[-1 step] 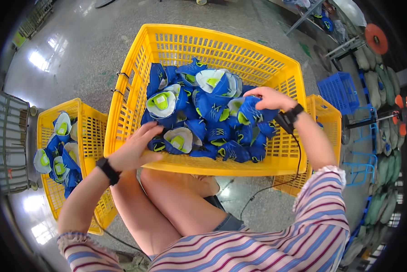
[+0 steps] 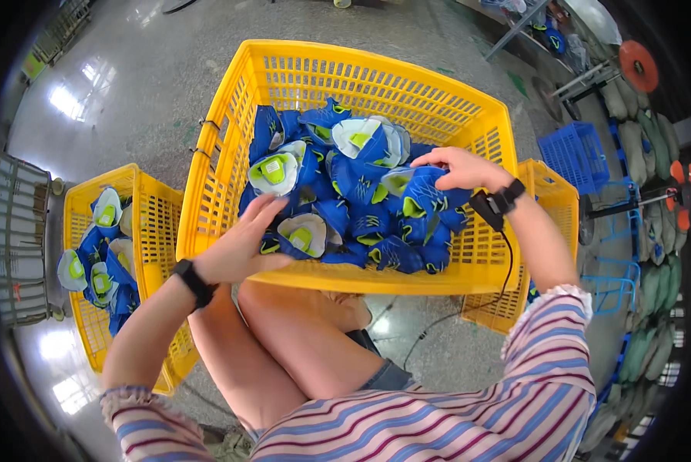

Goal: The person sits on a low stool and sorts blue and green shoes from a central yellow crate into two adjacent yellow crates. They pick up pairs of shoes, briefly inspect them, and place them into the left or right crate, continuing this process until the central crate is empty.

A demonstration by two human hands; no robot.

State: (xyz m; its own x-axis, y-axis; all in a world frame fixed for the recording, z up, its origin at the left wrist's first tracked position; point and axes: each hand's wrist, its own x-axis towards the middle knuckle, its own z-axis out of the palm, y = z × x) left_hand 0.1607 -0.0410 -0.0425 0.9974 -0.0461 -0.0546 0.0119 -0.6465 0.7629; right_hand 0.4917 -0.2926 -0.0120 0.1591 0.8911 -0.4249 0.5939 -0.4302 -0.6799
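A large yellow slatted crate [image 2: 376, 282], heaped with blue shoe uppers, stands before my knees. My right hand [image 2: 462, 169] is closed on the top edge of a blue shoe upper [image 2: 422, 192] with lime-green trim, at the right of the heap. Its thumb and fingers pinch the collar area. My left hand [image 2: 241, 245] reaches over the near left rim, fingers stretched and apart, holding nothing. Close to its fingertips lie an upper with a pale lining [image 2: 274, 174] and another pale-lined upper [image 2: 302, 235], both with lime patches inside.
A smaller-looking yellow crate [image 2: 157, 223] with more uppers stands at my left, another yellow crate [image 2: 553, 192] at my right. Beyond that are a blue crate [image 2: 572, 158] and racks of grey-green pieces. A black cable [image 2: 468, 309] hangs from my right wrist.
My left hand has shifted right and slightly farther over the heap. My right hand has moved only a little, and the upper in it is tilted a bit differently.
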